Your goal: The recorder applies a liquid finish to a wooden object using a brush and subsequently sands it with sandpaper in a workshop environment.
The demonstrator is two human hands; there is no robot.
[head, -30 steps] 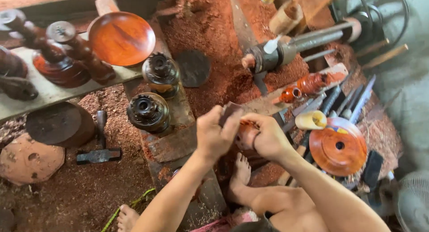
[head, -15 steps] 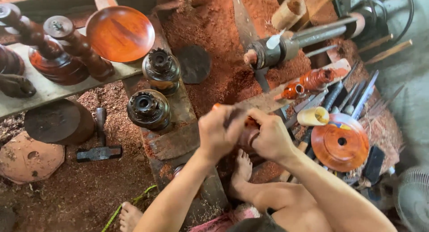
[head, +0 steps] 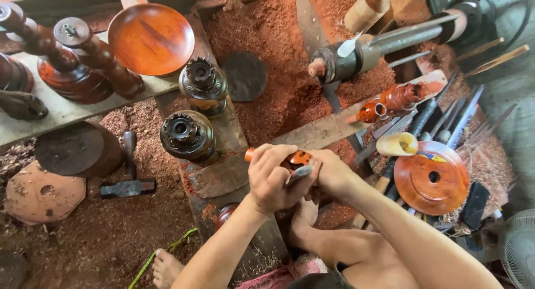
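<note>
While gripped by both hands, left hand (head: pixel 273 180) and right hand (head: pixel 329 175): orange turned spindle (head: pixel 298 158), long axis left-right.

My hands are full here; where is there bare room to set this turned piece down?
Free: the sawdust between the dark chuck and the lathe spindle, and the ground below the hammer. Crowded: the chisels and orange disc on the right, and the shelf.

Over a floor of red sawdust (head: pixel 278 94), the left hand (head: pixel 273 180) and right hand (head: pixel 331 175) close together around a small orange turned wooden piece (head: pixel 298 157), near two dark metal chucks (head: pixel 188 134), a hammer (head: pixel 129 180) and an orange wooden disc (head: pixel 432 177).
</note>
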